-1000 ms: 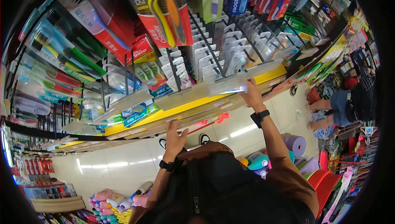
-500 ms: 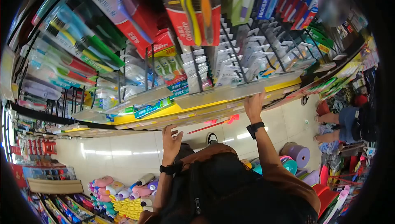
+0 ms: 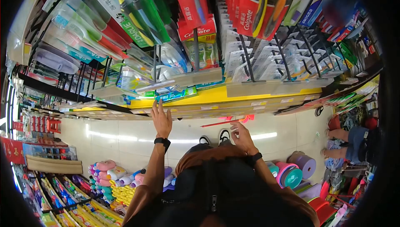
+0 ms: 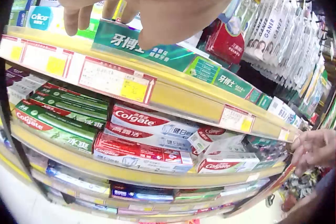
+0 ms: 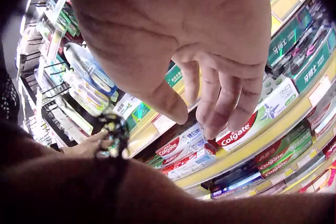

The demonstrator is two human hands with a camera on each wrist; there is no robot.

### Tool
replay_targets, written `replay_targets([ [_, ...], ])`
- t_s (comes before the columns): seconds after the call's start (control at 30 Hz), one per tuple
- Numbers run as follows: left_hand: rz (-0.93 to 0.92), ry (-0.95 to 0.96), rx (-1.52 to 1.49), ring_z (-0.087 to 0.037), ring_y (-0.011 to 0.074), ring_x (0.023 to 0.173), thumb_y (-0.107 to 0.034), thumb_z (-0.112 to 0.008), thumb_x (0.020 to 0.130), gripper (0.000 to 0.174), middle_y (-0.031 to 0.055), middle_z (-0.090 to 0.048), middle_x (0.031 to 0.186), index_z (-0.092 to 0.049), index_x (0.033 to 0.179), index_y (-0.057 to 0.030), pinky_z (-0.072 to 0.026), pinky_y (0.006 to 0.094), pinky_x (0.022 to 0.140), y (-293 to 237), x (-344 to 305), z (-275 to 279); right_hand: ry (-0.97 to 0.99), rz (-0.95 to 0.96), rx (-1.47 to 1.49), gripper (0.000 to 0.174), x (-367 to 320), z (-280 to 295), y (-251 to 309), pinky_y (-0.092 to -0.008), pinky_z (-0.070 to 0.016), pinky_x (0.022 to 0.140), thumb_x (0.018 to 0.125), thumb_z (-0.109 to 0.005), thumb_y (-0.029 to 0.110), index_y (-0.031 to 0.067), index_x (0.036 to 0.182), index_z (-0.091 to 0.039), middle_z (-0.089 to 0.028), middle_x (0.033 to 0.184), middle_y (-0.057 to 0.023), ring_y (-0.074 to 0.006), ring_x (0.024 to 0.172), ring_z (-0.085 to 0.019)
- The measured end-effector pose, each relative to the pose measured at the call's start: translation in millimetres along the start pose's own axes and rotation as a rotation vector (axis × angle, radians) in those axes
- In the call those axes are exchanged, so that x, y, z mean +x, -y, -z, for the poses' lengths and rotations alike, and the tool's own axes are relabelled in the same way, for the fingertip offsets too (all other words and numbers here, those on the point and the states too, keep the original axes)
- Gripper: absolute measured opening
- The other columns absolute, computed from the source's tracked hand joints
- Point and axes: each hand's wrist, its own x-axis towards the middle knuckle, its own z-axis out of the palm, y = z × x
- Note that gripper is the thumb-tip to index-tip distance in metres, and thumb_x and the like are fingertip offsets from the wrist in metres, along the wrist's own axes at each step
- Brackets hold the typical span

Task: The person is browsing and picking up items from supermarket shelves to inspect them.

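Observation:
The left hand (image 3: pixel 162 120) reaches up to the yellow shelf edge (image 3: pixel 250 100), its fingers extended beside a teal toothpaste box (image 3: pixel 174 95). In the left wrist view, that hand (image 4: pixel 142 3) is over a teal box (image 4: pixel 152 51) on the top shelf; whether its fingertips touch the box cannot be told. Lower and to the right, the right hand (image 3: pixel 243 138) hangs in front of the shelf with loosely bent fingers and holds nothing. In the right wrist view, the right hand (image 5: pixel 184 40) appears before shelves of Colgate boxes (image 5: pixel 236 132).
Toothbrush packs (image 3: pixel 246 14) hang on hooks above the shelf. Red and green toothpaste boxes (image 4: pixel 58 124) fill the lower shelves. Bottles (image 3: pixel 108 173) stand on the floor behind at left, with tubs (image 3: pixel 291 177) at right. Another person's legs (image 3: pixel 339 143) show at far right.
The right hand has come away from the shelf edge and dropped lower. The left hand has risen to the shelf by the teal box. The head view has shifted, moving the shelf goods rightward.

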Motion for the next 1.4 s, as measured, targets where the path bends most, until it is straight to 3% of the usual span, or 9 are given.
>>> replay_targets([
  [0.27,0.008,0.016,0.004,-0.049,0.0464,0.129,-0.013,-0.080,0.092,0.064,0.0241,-0.050,0.138,-0.055,0.150,-0.0109,-0.0439,0.0551,0.110,15.1,30.0,1.4,-0.058,0.017,-0.139,0.041,-29.1,-14.0,-9.0,-0.0383,-0.0612,0.088,0.093,-0.068,-0.002,0.0026,0.134,-0.062,-0.072,0.115,-0.0168,-0.0264,0.095,-0.074],
  [0.43,0.067,-0.071,-0.093,-0.052,0.0465,0.125,0.001,-0.082,0.082,0.057,0.0227,-0.055,0.131,-0.057,0.132,-0.0048,-0.0442,0.0551,0.107,13.9,30.1,-11.9,-0.081,-0.003,-0.163,0.041,-42.5,-34.3,6.2,-0.0389,-0.0603,0.089,0.093,-0.068,-0.001,0.0032,0.133,-0.062,-0.072,0.116,-0.0171,-0.0275,0.095,-0.075],
  [0.77,0.036,0.048,-0.298,-0.058,0.0419,0.107,0.005,-0.082,0.080,0.048,0.0169,-0.062,0.110,-0.055,0.117,-0.0055,-0.0428,0.0511,0.095,34.0,41.9,-14.1,-0.106,-0.042,-0.273,0.042,-62.2,-50.2,32.6,-0.0418,-0.0601,0.090,0.093,-0.068,0.001,0.0032,0.134,-0.062,-0.071,0.118,-0.0186,-0.0305,0.097,-0.075],
  [0.8,0.042,0.075,-0.346,-0.058,0.0414,0.106,0.004,-0.082,0.080,0.047,0.0170,-0.063,0.110,-0.055,0.116,-0.0057,-0.0425,0.0506,0.095,32.9,42.5,-8.4,-0.096,-0.071,-0.243,0.041,-62.6,-48.5,34.6,-0.0454,-0.0591,0.092,0.093,-0.068,0.002,0.0055,0.134,-0.061,-0.070,0.119,-0.0200,-0.0357,0.105,-0.072],
  [0.83,0.003,0.033,-0.324,-0.058,0.0406,0.108,0.007,-0.081,0.078,0.047,0.0161,-0.064,0.113,-0.056,0.116,-0.0062,-0.0432,0.0503,0.095,26.7,41.7,-1.1,-0.086,-0.096,-0.212,0.041,-61.0,-47.1,36.4,-0.0489,-0.0581,0.095,0.093,-0.068,0.004,0.0077,0.134,-0.060,-0.070,0.120,-0.0215,-0.0410,0.112,-0.070],
  [1.07,-0.008,-0.086,-0.422,-0.058,0.0419,0.113,0.012,-0.081,0.075,0.053,0.0151,-0.066,0.118,-0.059,0.120,-0.0056,-0.0444,0.0481,0.102,-23.0,-0.7,32.4,-0.062,-0.082,-0.216,0.046,-48.1,-34.0,47.9,-0.0461,-0.0587,0.093,0.093,-0.069,0.002,0.0062,0.137,-0.058,-0.068,0.120,-0.0197,-0.0380,0.107,-0.071],
  [1.17,-0.002,-0.020,-0.537,-0.057,0.0413,0.111,0.010,-0.083,0.075,0.053,0.0150,-0.066,0.115,-0.060,0.120,-0.0064,-0.0452,0.0466,0.100,-47.4,-39.2,20.0,-0.135,-0.105,-0.112,0.054,-38.0,-22.1,52.5,-0.0449,-0.0595,0.091,0.092,-0.071,0.001,0.0061,0.143,-0.055,-0.062,0.128,-0.0211,-0.0367,0.107,-0.070],
  [1.27,-0.104,0.131,-0.578,-0.057,0.0403,0.108,0.006,-0.085,0.075,0.049,0.0140,-0.065,0.112,-0.062,0.116,-0.0073,-0.0455,0.0466,0.097,-91.8,-59.8,17.6,-0.338,-0.017,-0.045,0.069,-28.9,-3.1,76.1,-0.0498,-0.0553,0.101,0.087,-0.074,0.000,0.0077,0.150,-0.051,-0.055,0.139,-0.0228,-0.0386,0.116,-0.065],
  [1.4,-0.117,0.272,-0.663,-0.057,0.0413,0.106,-0.003,-0.088,0.079,0.045,0.0135,-0.068,0.112,-0.064,0.117,-0.0074,-0.0464,0.0503,0.096,-163.0,-67.8,6.1,-0.372,0.202,-0.483,0.068,-25.6,38.7,73.1,-0.0520,-0.0441,0.114,0.079,-0.080,0.001,0.0113,0.143,-0.061,-0.055,0.144,-0.0180,-0.0395,0.125,-0.058],
])
